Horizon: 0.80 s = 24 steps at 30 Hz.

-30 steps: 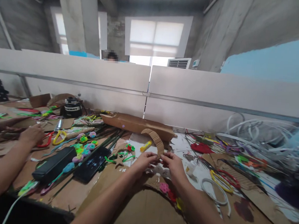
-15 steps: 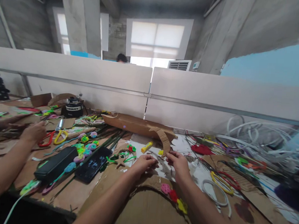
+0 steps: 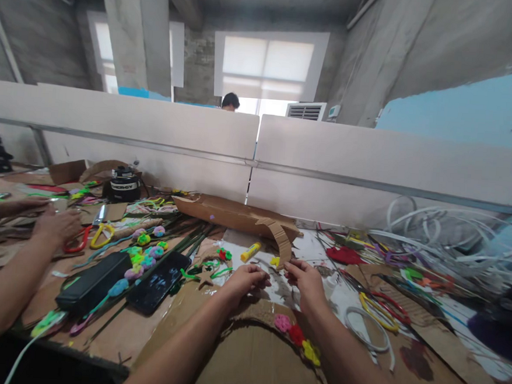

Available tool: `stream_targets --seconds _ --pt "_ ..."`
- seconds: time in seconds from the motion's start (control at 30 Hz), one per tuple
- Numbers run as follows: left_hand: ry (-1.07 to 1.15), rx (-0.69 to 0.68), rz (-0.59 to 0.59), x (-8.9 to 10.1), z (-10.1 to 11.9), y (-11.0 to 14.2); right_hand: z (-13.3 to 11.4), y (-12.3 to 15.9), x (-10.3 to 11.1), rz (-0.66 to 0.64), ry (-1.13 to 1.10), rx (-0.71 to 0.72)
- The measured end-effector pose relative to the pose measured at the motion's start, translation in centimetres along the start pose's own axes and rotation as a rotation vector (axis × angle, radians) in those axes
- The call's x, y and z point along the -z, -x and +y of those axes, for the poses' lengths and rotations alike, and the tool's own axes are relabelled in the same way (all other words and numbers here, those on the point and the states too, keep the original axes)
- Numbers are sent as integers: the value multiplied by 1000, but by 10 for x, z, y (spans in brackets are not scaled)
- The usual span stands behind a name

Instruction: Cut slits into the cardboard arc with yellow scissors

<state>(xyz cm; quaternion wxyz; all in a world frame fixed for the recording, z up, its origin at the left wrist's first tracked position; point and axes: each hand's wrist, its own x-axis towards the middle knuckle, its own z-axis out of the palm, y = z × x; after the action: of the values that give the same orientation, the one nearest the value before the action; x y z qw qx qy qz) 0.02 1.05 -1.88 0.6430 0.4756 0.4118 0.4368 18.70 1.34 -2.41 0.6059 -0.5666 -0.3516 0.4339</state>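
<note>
My left hand [image 3: 244, 283] and my right hand [image 3: 306, 284] sit close together above the middle of the table, fingers curled inward, with a small gap between them. My right fingertips are nearest the lower end of a curved cardboard strip [image 3: 279, 241]. Ragged pale scraps [image 3: 283, 288] lie under the gap. A yellow glue stick [image 3: 250, 251] lies just beyond my left hand. Near my wrists, pink, red and yellow pipe-cleaner flowers [image 3: 296, 335] lie along an arched cardboard sheet [image 3: 248, 355]. Whether my fingers pinch anything thin is hidden.
A co-worker's hands [image 3: 56, 228] work at the left among scissors and coloured pipe cleaners. A black power bank [image 3: 93, 282] and smartphone [image 3: 157, 281] lie left of my hands. A flat cardboard box [image 3: 232, 214] stands against the white partition [image 3: 119, 141]. White tubing [image 3: 437, 234] is heaped right.
My hands have moved slightly apart. The white material held between them earlier no longer shows there. The cardboard strip now stands further right, against the box. The person beyond the partition has moved right.
</note>
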Motion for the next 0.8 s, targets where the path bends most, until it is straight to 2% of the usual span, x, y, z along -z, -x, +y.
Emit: stream_targets --seconds 0.1,0.23,0.43,0.63,0.8 --pt "11 20 -55 1 -3 -5 -3 3 -1 -3 -40 18" --pt "64 -6 -12 3 0 -19 -5 13 -3 -25 -91 18" --pt "168 -97 71 5 23 -40 -4 38 -11 -131 -101 -33" --pt "246 -159 120 -2 43 -50 2 57 -21 -240 -30 -93" --pt "228 -185 74 -7 54 -45 0 60 -18 -326 54 -61"
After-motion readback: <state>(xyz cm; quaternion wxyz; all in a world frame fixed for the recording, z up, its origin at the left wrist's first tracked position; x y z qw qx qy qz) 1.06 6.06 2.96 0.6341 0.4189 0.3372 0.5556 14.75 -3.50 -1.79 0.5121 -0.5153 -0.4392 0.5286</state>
